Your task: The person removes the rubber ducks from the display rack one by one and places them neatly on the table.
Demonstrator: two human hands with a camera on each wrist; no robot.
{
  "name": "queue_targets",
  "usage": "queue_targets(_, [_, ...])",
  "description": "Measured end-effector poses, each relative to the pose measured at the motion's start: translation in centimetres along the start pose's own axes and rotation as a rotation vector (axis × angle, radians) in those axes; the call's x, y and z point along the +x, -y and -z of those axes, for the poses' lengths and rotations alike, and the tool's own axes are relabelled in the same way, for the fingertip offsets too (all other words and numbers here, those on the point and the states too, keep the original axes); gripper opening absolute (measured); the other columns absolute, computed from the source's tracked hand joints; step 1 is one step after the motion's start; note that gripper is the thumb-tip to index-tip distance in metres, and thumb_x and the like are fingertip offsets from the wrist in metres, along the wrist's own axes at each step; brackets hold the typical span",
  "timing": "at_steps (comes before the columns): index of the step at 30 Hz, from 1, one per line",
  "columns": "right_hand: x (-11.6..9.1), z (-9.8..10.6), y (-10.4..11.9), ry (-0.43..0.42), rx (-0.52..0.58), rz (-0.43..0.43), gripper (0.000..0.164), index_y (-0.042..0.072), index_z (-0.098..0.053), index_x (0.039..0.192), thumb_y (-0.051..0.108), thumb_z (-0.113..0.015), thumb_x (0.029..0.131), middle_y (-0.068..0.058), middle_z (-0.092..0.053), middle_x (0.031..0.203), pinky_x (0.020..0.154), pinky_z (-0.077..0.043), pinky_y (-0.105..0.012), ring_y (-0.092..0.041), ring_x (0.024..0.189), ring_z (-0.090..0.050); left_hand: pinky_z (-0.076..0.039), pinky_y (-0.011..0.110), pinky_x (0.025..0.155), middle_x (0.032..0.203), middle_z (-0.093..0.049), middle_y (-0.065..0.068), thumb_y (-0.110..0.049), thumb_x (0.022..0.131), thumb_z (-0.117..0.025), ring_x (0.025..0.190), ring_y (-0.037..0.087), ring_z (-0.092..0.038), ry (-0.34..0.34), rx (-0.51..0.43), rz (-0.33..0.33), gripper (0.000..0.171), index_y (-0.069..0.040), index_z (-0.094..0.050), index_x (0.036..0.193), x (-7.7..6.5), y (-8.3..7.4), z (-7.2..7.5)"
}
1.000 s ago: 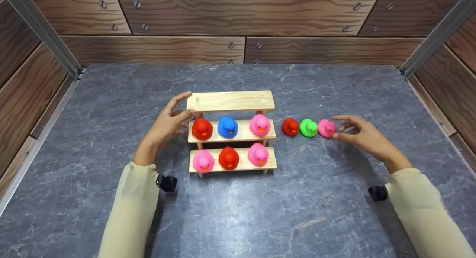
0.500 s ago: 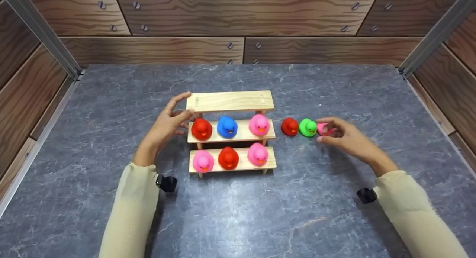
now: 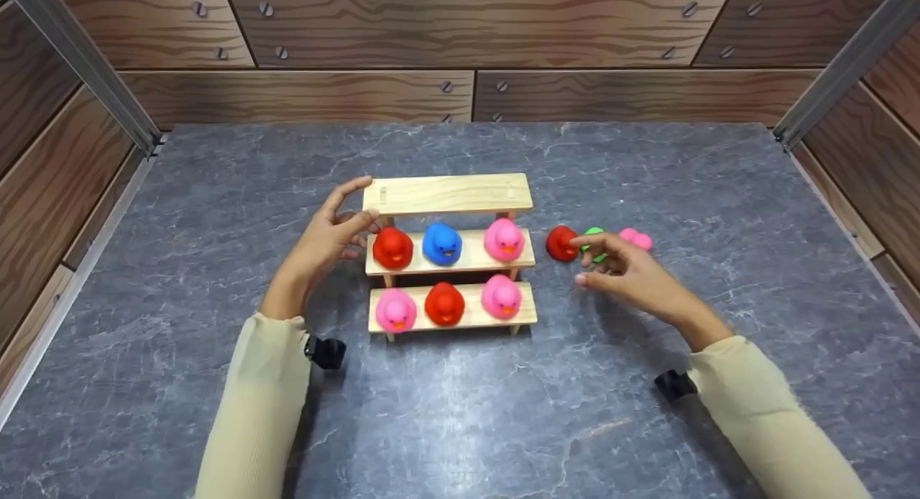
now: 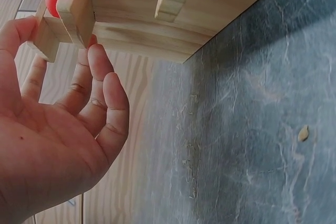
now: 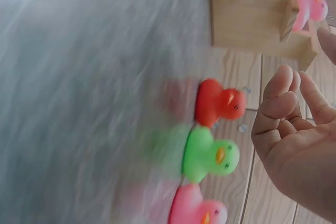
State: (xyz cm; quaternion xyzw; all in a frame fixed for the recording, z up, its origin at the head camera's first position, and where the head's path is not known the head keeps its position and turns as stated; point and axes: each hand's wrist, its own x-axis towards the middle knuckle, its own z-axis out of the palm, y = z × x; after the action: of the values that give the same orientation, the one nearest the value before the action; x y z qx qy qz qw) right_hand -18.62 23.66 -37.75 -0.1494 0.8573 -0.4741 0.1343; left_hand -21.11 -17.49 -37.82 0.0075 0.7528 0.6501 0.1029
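A three-tier wooden display shelf (image 3: 447, 194) stands on the table. My left hand (image 3: 327, 233) grips the left end of its top board, thumb at the front edge and index finger at the back; in the left wrist view the other fingers curl beside the wood. My right hand (image 3: 629, 272) hovers with loosely bent fingers and holds nothing, over a row of rubber ducks to the shelf's right. That row has a red duck (image 3: 560, 243), a green duck (image 5: 198, 153), partly hidden by the hand in the head view, and a pink duck (image 5: 191, 208).
On the middle tier sit a red duck (image 3: 392, 248), a blue duck (image 3: 442, 244) and a pink duck (image 3: 504, 240). The bottom tier bears a pink duck (image 3: 395, 310), a red duck (image 3: 444, 304) and another pink duck (image 3: 501, 297). Wood-patterned walls (image 3: 474, 28) surround the grey table (image 3: 460, 413).
My right hand has moved left along the loose row, from the pink duck past the green one toward the red one. The left hand keeps its grip on the shelf.
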Motion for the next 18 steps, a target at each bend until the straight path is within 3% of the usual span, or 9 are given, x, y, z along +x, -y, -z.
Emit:
queue_targets(6, [0.2,-0.7,1.0,-0.003,0.056,0.033,0.05,-0.003,-0.048,0.133,0.011,-0.068,0.089,-0.017,-0.052,0.108,0.073,-0.05,-0.018,-0.008,0.085,-0.057,-0.043,0.019,0.054,0.086,-0.062,-0.001,-0.022,0.097,-0.058,0.061,0.008,-0.053,-0.022,-0.017,-0.014,0.054,-0.026,-0.036,0.146,0.0,-0.3,-0.2])
queue_targets(11, [0.6,-1.4,1.6,-0.018,0.095,0.052,0.05,-0.004,-0.048,0.133,0.005,-0.067,0.088,-0.013,-0.051,0.105,0.072,-0.05,-0.018,-0.009,0.082,-0.056,-0.041,0.019,0.054,0.086,-0.061,0.001,-0.02,0.097,-0.058,0.06,0.008,-0.052,-0.024,-0.024,-0.021,0.054,-0.025,-0.037,0.146,0.0,-0.2,-0.3])
queue_targets(18, [1.0,-2.2,2.6,-0.021,0.135,0.055,0.05,0.0,-0.048,0.133,0.01,-0.068,0.089,-0.006,-0.049,0.102,0.074,-0.05,-0.019,-0.012,0.086,-0.055,-0.044,0.02,0.056,0.088,-0.061,0.0,-0.026,0.097,-0.056,0.063,0.009,-0.054,-0.047,0.001,-0.019,0.052,-0.025,-0.037,0.145,0.0,-0.3,-0.5])
